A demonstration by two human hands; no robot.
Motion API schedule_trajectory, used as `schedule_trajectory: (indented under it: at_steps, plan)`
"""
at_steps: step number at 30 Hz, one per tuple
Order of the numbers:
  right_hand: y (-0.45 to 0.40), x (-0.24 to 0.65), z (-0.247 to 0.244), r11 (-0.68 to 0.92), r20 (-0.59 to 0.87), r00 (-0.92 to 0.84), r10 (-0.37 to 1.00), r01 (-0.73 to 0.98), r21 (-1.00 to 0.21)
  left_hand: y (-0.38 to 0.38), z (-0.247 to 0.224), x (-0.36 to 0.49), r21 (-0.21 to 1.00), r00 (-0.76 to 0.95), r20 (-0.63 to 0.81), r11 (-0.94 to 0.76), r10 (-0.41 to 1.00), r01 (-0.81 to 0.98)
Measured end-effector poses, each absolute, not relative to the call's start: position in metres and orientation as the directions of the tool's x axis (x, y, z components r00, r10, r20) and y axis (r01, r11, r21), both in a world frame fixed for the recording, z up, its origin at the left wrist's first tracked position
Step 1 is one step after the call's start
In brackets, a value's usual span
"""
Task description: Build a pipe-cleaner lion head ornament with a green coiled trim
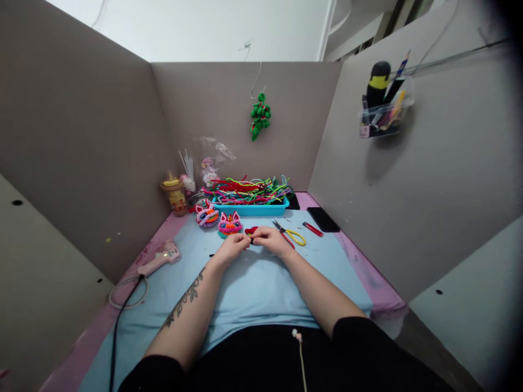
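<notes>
Close together over the blue cloth [253,288], my left hand [232,246] and my right hand [271,240] are both closed in a pinch. Their fingertips meet at a small piece too little to name, with yellowish and dark bits showing. Just behind the fingers a red fuzzy piece [250,230] shows, partly hidden by my right hand. A pink and orange fuzzy animal head [230,223] with ears and a small horn sits beyond my left hand. A similar animal head [206,214] lies farther left. Right of my right hand are yellow-handled pliers or cutters [295,236].
A blue tray [249,209] of colourful pipe cleaners stands at the back. A pink glue gun [161,259] with a cord lies left, a drink cup [175,196] behind it. At right are a red cutter knife [312,228] and a phone [323,219]. Grey partitions enclose three sides.
</notes>
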State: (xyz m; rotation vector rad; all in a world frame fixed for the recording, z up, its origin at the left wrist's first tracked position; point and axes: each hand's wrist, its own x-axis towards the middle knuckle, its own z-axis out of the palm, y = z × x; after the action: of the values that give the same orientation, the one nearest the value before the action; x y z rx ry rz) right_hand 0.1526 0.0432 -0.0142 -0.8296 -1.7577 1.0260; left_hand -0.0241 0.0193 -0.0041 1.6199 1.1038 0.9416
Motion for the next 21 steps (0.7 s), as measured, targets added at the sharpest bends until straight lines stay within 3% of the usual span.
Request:
schedule_trajectory:
  at_steps: [5, 15, 21]
  plan:
    - [0.0441, 0.155, -0.0154, 0.382, 0.311, -0.357, 0.881, 0.147, -0.913, 0.0179, -0.0052, -0.0242, 0.955, 0.316, 0.054, -0.141, 0.947, 0.26]
    - [0.0409, 0.1611, -0.0117, 0.263, 0.146, -0.551, 0.822, 0.14, -0.955, 0.0134, -0.0045, -0.0278, 0.944, 0.471, -0.025, -0.135, 0.882, 0.302]
    - [0.0429, 0.1597, -0.0154, 0.24, 0.129, -0.568, 0.813, 0.125, -0.963, 0.0138, -0.0028, -0.0291, 0.932, 0.493, -0.07, -0.119, 0.867, 0.342]
